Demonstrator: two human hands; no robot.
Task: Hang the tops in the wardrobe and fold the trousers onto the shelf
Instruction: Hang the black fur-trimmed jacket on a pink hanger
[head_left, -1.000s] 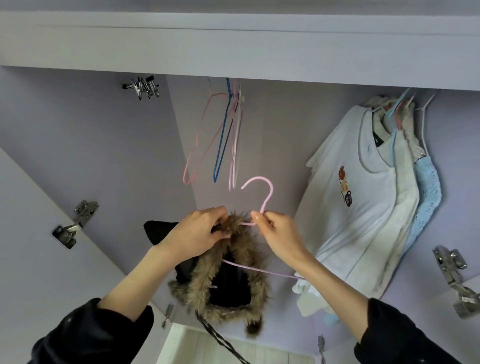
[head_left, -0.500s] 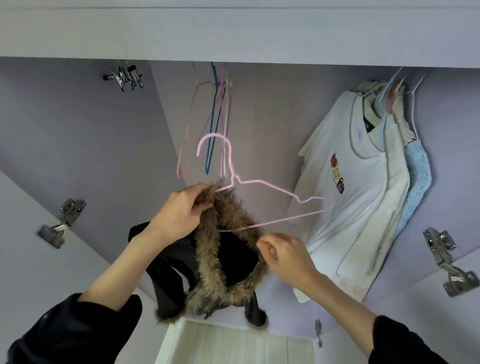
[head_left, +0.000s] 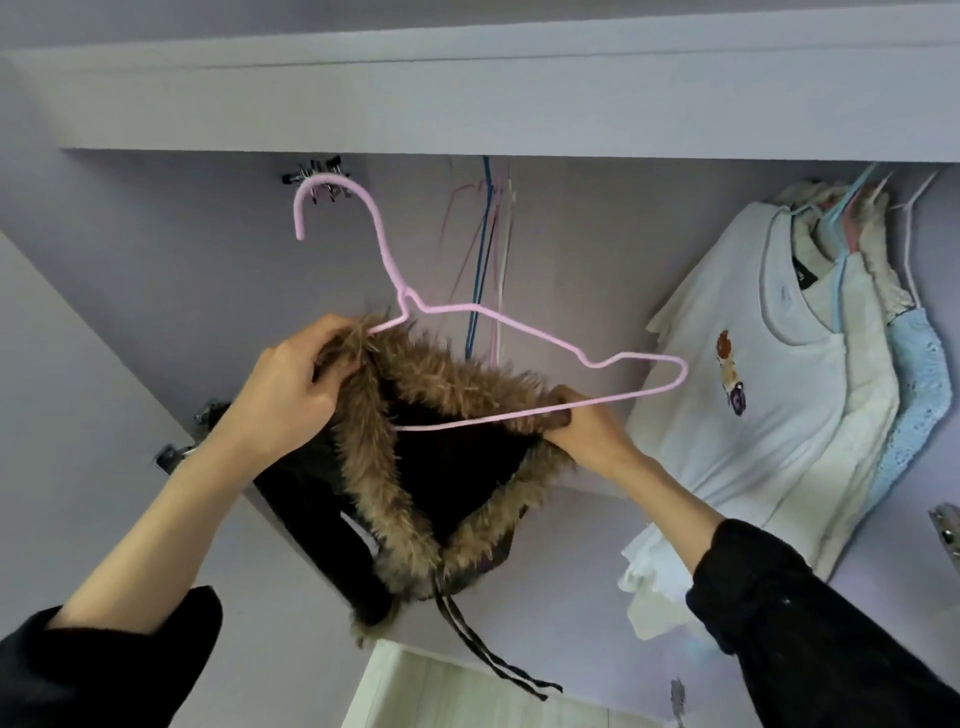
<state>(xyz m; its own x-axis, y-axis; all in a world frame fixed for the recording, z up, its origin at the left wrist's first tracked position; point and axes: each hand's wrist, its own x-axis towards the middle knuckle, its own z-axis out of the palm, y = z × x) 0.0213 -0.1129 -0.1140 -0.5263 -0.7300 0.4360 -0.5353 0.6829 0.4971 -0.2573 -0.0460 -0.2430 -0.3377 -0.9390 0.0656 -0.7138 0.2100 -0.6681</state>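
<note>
— So how do I seat this properly?
— Feed the pink hanger (head_left: 519, 332) deeper into the fur-trimmed top (head_left: 431, 441), in front of the wardrobe opening.
— My left hand (head_left: 291, 389) is curled around the fur collar, raised at the left; my right hand (head_left: 582, 421) pinches the hanger's bottom wire and the fur's right edge.
— Spread the collar wide first, I'd say.

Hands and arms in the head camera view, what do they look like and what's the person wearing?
Two bare hands, the left hand and the right hand, with no gloves, rings or watch visible. Both forearms are bare, with loose black fabric sleeves pushed back toward the elbows: the left sleeve and the right sleeve. No markings show.
</note>
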